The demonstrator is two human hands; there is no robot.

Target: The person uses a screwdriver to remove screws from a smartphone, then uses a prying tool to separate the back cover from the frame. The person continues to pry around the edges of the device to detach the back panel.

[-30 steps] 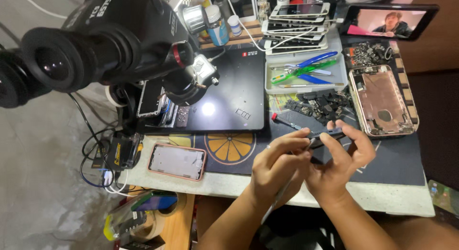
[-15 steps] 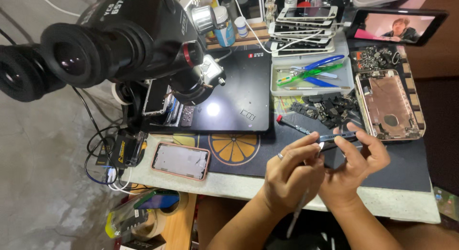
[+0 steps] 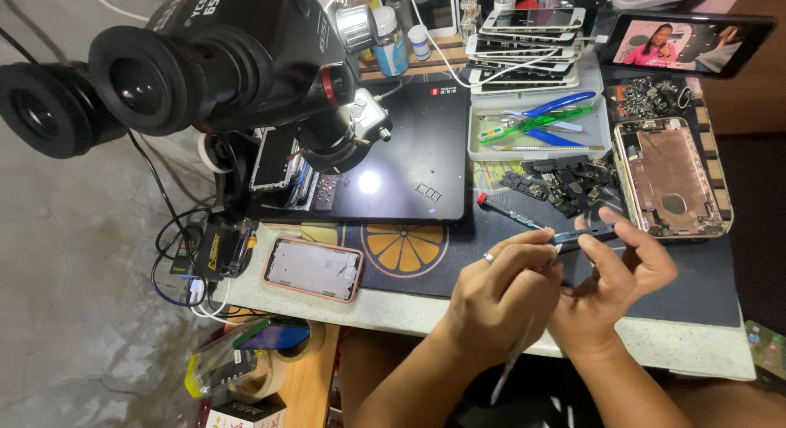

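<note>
Both hands meet above the counter's front edge: the right hand grips a small dark phone part, the left hand pinches a thin white tool against it.

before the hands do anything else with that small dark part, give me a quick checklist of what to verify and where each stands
1. Small dark part held: ok, the right hand pinches it above the mat.
2. Thin tool in the left hand: ok, held like a pen, its tip at the part; exact contact cannot tell.
3. Red-tipped screwdriver out of the way: ok, it lies on the mat beyond the hands.
4. Open phone shell apart from the hands: ok, it sits to the right, untouched.
5. Pink-framed phone safe: not ok, it lies near the table edge.
6. Part's detail: cannot tell, too small.
</note>
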